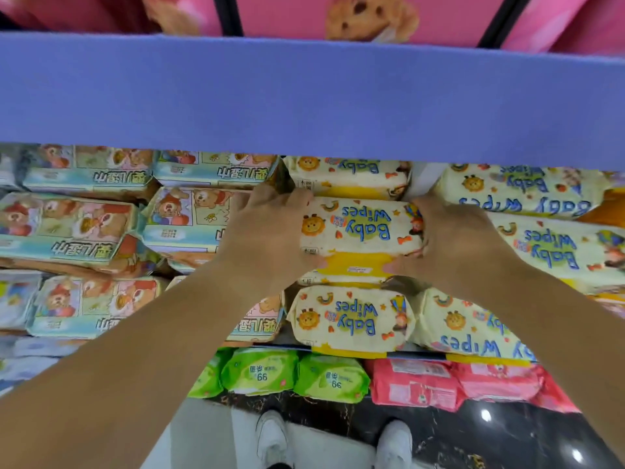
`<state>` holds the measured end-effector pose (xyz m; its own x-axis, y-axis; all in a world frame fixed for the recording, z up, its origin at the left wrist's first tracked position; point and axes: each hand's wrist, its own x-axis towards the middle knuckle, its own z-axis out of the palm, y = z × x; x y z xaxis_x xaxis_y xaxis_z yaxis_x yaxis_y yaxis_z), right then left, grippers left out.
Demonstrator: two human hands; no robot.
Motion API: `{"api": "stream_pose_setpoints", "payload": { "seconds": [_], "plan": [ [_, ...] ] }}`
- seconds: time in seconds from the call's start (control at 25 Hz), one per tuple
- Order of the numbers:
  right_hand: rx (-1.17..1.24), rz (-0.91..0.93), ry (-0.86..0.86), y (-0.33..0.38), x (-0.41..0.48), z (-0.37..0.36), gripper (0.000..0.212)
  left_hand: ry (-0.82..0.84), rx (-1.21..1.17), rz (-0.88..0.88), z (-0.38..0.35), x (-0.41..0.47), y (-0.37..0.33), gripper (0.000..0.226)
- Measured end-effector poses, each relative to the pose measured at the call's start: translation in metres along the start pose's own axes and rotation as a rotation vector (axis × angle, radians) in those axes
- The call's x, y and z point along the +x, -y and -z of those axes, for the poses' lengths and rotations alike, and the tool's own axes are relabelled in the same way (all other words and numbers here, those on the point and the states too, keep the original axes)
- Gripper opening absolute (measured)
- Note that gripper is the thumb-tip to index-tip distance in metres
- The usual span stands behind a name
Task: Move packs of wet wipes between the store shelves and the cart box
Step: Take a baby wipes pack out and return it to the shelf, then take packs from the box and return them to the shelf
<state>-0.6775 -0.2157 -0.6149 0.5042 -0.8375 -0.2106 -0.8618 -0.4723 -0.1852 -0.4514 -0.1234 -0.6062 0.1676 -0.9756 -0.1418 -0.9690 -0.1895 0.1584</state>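
Two hands clamp one Baby Wipes pack [358,228], mid-column among stacked packs [351,319]: left hand [270,231] curled on its 9 o'clock end, right hand [449,235] on 3 o'clock; likely soft, slick-filmed, moderately heavy, so end grips suit.

The Baby Wipes pack [362,228] was cream with blue lettering, a yellow strip and what seemed an orange lion; the bear packs [67,228] were teal, the bottom-row packs [260,372] green or pink, the shelf edge [304,96] periwinkle.
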Motion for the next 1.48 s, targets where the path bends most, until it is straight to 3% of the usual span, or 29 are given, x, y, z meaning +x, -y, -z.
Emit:
{"api": "stream_pose_setpoints", "payload": {
  "seconds": [0.12, 0.2, 0.28, 0.36, 0.52, 0.68, 0.8, 1.0, 1.32, 1.48],
  "plan": [
    [0.087, -0.027, -0.022, 0.004, -0.015, 0.0, 0.083, 0.061, -0.192, 0.042, 0.003, -0.012, -0.001, 0.08],
    [0.265, -0.065, -0.045, 0.014, -0.033, 0.009, 0.068, 0.069, -0.551, 0.108, 0.013, -0.027, -0.003, 0.063],
    [0.467, -0.131, -0.054, 0.028, -0.055, 0.023, 0.056, 0.095, -0.904, 0.229, 0.035, -0.046, -0.012, 0.031],
    [0.636, -0.221, -0.023, 0.045, -0.078, 0.04, 0.051, 0.133, -1.112, 0.352, 0.059, -0.069, -0.022, 0.027],
    [0.884, -0.29, -0.043, 0.078, -0.121, 0.076, 0.048, 0.205, -1.22, 0.538, 0.11, -0.121, -0.026, 0.027],
    [0.981, -0.277, 0.012, 0.105, -0.159, 0.114, 0.053, 0.256, -1.271, 0.611, 0.162, -0.173, -0.027, 0.009],
    [1.021, -0.202, 0.078, 0.126, -0.177, 0.131, 0.056, 0.147, -1.297, 0.636, 0.183, -0.209, -0.021, 0.027],
    [1.008, 0.017, 0.271, 0.184, -0.188, 0.138, 0.057, -0.075, -1.34, 0.827, 0.209, -0.29, -0.006, 0.083],
    [0.874, 0.378, 0.542, 0.339, -0.235, 0.141, 0.055, -0.546, -1.394, 1.12, 0.223, -0.455, 0.048, 0.059],
    [0.79, 0.52, 0.624, 0.429, -0.272, 0.126, 0.054, -0.747, -1.446, 1.18, 0.218, -0.535, 0.085, 0.047]
  ]
}}
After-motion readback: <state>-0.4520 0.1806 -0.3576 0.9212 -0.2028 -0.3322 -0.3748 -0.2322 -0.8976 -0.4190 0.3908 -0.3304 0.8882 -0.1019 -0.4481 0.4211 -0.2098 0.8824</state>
